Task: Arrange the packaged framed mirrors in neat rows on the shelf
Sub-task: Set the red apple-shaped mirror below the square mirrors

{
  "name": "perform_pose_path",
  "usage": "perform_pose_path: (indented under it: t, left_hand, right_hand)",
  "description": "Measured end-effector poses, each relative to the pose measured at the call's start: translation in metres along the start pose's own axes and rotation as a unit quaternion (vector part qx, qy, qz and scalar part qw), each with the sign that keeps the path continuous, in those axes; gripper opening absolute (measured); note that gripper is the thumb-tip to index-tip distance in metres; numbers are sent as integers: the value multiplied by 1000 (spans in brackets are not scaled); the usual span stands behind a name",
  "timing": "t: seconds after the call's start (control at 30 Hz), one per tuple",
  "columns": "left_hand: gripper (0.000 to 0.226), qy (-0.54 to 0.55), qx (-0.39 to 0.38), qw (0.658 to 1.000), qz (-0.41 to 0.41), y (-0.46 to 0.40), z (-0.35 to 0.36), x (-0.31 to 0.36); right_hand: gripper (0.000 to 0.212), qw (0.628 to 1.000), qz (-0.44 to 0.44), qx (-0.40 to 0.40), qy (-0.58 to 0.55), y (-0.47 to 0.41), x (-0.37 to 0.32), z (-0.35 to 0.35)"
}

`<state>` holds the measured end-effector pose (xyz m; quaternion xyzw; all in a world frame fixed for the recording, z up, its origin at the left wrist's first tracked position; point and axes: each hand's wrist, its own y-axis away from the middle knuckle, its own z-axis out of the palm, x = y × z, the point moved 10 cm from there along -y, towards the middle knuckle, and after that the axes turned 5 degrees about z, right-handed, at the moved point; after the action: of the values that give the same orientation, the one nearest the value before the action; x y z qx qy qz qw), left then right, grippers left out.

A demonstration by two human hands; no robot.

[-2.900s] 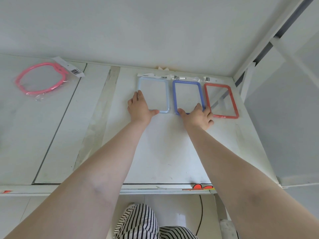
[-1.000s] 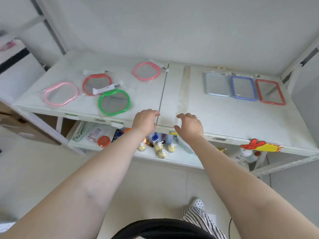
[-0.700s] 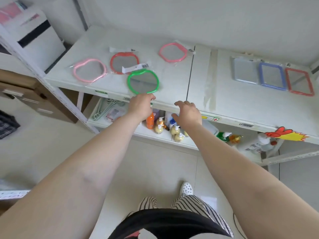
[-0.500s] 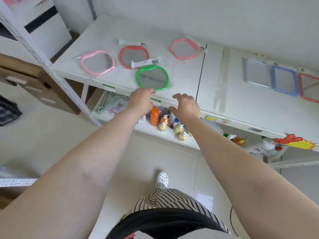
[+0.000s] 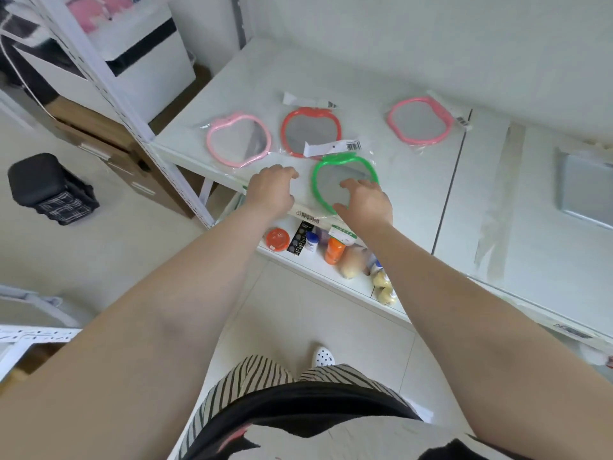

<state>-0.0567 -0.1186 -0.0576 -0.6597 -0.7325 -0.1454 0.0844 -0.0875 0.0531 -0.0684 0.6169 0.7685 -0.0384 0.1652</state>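
Now over at the loose round ones, both hands open, right hand (image 5: 363, 202) reaching onto green mirror (image 5: 345, 181), left hand (image 5: 272, 190) beside it, rectangles already lined up.

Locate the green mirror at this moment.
The green mirror lies near the front edge of the shelf, just in front of the red mirror, with the right hand over its front part.

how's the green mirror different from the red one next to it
The green mirror lies at the shelf's front edge, partly under the right hand; the red mirror lies farther back, untouched. The green mirror's label flap overlaps the red mirror's near edge. Both are apple-shaped and bagged in clear plastic.
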Motion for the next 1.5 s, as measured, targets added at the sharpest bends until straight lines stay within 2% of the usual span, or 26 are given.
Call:
perform_pose_path:
  t: [0.2,0.4,0.6,0.87,1.2,1.43,1.5]
  left_hand:
    - [53,8,16,1000,22,-39,-19,-31]
    - [47,-3,-10,995,95,-87,-34,-64]
    - [50,-36,-26,987,151,-136,-65,-95]
    - [47,-58,-69,978,188,-165,-52,-90]
    - [45,-53,-83,990,106,-210,-18,-100]
    - [47,-57,-60,995,62,-230,6,-92]
    - [42,-26,-58,997,49,-234,10,-90]
  right_hand:
    - [54,1000,31,4,0,-42,-21,1]
    - [46,994,89,66,14,-71,-52,-5]
    - [50,985,155,60,38,-97,-75,-16]
    - [46,976,206,51,47,-120,-65,-24]
    - [53,977,208,22,45,-178,-23,-14]
    - [39,971,229,7,65,-203,0,7]
    - [33,968,238,6,73,-210,1,11]
